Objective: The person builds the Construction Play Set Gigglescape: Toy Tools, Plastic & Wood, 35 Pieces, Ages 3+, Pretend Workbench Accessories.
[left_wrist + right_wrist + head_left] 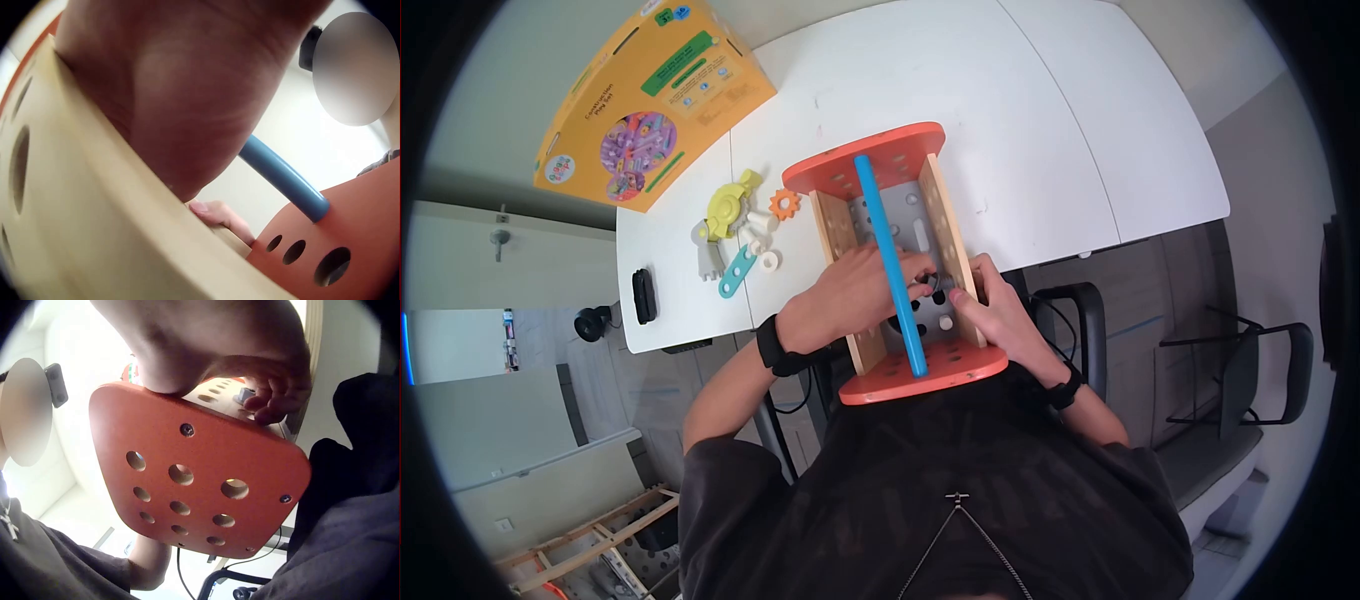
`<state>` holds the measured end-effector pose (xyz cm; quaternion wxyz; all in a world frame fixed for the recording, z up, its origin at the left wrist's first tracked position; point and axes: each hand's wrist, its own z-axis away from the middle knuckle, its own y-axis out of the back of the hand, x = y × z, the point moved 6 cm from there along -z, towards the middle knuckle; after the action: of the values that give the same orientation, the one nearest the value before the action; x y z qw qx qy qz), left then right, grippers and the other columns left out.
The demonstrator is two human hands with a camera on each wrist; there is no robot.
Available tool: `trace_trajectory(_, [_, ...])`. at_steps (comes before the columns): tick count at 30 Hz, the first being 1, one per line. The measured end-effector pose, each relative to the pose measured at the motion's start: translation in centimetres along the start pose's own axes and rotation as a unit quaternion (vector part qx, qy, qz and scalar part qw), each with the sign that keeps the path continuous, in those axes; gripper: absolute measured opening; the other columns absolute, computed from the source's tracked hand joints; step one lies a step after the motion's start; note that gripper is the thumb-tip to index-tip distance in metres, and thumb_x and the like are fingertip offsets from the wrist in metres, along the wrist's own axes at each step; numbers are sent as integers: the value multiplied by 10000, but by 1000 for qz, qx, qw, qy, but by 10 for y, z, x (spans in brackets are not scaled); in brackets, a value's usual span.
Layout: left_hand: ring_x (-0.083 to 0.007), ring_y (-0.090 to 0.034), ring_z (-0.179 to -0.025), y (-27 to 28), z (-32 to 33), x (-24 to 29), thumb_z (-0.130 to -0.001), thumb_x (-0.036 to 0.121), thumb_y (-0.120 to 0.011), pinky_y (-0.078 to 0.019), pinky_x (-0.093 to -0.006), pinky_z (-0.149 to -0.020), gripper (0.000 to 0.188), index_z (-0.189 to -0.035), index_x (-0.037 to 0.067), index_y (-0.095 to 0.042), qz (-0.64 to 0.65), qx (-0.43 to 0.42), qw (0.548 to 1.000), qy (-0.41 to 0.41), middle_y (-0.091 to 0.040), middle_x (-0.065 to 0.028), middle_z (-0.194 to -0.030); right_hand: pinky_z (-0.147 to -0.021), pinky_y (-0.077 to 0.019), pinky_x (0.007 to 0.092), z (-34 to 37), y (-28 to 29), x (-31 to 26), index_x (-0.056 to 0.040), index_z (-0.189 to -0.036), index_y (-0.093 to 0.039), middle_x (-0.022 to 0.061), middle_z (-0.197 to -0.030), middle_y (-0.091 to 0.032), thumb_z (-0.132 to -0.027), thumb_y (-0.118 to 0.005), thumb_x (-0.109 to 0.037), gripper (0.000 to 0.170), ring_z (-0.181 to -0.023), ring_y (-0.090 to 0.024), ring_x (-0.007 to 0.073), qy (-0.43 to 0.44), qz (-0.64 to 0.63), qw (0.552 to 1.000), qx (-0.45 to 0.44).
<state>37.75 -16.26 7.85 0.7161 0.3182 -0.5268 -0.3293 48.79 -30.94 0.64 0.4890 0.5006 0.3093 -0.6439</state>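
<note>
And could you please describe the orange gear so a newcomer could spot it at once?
In the head view, find the red-ended wooden box at the edge of the white table. Left of it lie loose toy parts, and the gear is the one nearest that box. It is a toothed orange ring, unlike its yellow, white, grey and teal neighbours.

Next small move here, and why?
I'd probably steady the grey fastener with the right hand: it protrudes from the right wooden side panel close to that hand, while the left hand reaches inside toward the same panel.
</note>
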Motion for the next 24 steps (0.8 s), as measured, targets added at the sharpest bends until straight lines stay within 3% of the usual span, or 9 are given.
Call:
trace_trajectory(7, [-359,-672,-1016,-4,-3,-5,-1017,391,-680,-563,-482,-837,340,-1114,65,-677,-46,30,997,-45,-706,-112,-1029,-626,-451,358,-1,0,-1,31,-1297,-509,77,-773,-596,-1017,-678,-315,476,-680,-575,162,8,0,1000,4])
trace_trajectory(10, [-336,-650,-1026,-6,-3,-7,-1002,384,-695,-557,-476,-840,346,-1071,46,-677,-65,2,997,-32,-689,-98,-998,-624,-452,360,0,0,1,32,-1296,-507,78,-774,-597,-1016,-678,-315,478,-674,-572,163,9,10,1000,2])
trace_trajectory(13, [-318,-630,-1026,-12,-2,-8,-992,371,-705,-549,-466,-851,330,-1053,48,-678,-87,33,993,-75,-665,-91,-964,-620,-457,360,1,0,-3,35,-1295,-506,82,-776,-602,-1016,-678,-314,479,-670,-579,163,9,2,1000,1])
trace_trajectory(22, [-320,-619,-1034,-14,-3,-7,-1010,338,-689,-538,-464,-889,299,-1012,39,-683,-76,22,994,-72,-650,-95,-948,-600,-459,356,1,-1,-3,36,-1299,-495,87,-778,-617,-1021,-671,-307,475,-653,-591,161,-4,0,1000,-5])
trace_trajectory(24, [-325,-622,-1036,-12,-4,-3,-1033,321,-662,-536,-469,-896,289,-1020,34,-690,-73,-13,996,-49,-653,-103,-953,-599,-457,355,1,-1,-4,33,-1296,-497,86,-772,-616,-1020,-671,-308,472,-647,-585,160,-9,-3,1000,-6])
